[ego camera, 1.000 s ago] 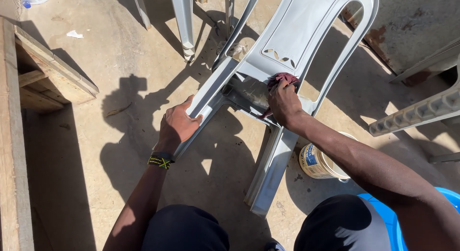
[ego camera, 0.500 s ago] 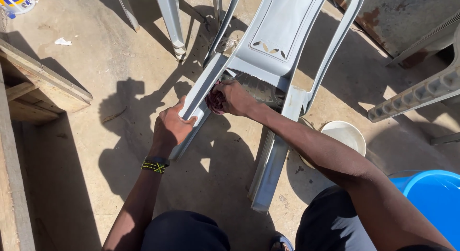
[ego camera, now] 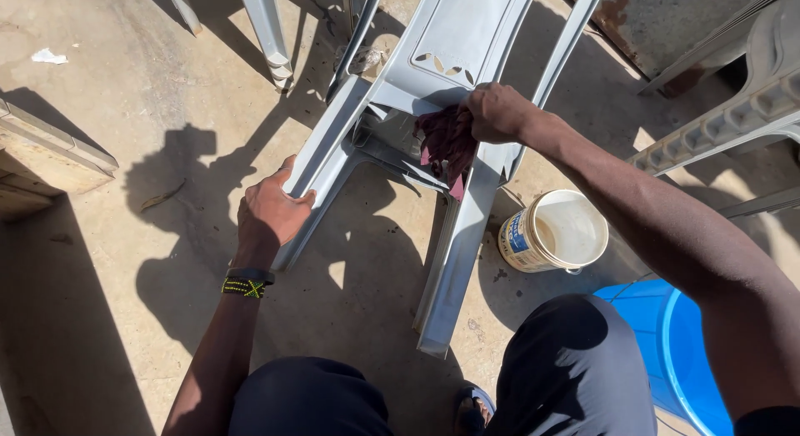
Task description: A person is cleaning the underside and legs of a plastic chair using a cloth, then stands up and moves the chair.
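While left hand (ego camera: 268, 213) clamps leg of tipped grey plastic chair (ego camera: 454, 44) on concrete floor, right hand (ego camera: 497, 113), fingers bunched on dark red rag (ego camera: 447, 140), has shifted from seat's left underside to right edge; wiping probably progressing across

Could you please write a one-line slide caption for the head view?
Left hand grips a tipped grey plastic chair's leg; right hand presses a dark red rag against it.

We see hard, bright sunlight on the concrete floor (ego camera: 108, 111), which throws crisp dark shadows of the person and the chair (ego camera: 467, 36) below and beside the left grip (ego camera: 268, 211). The pale plastic glares slightly; focus is sharp throughout, without visible blur.
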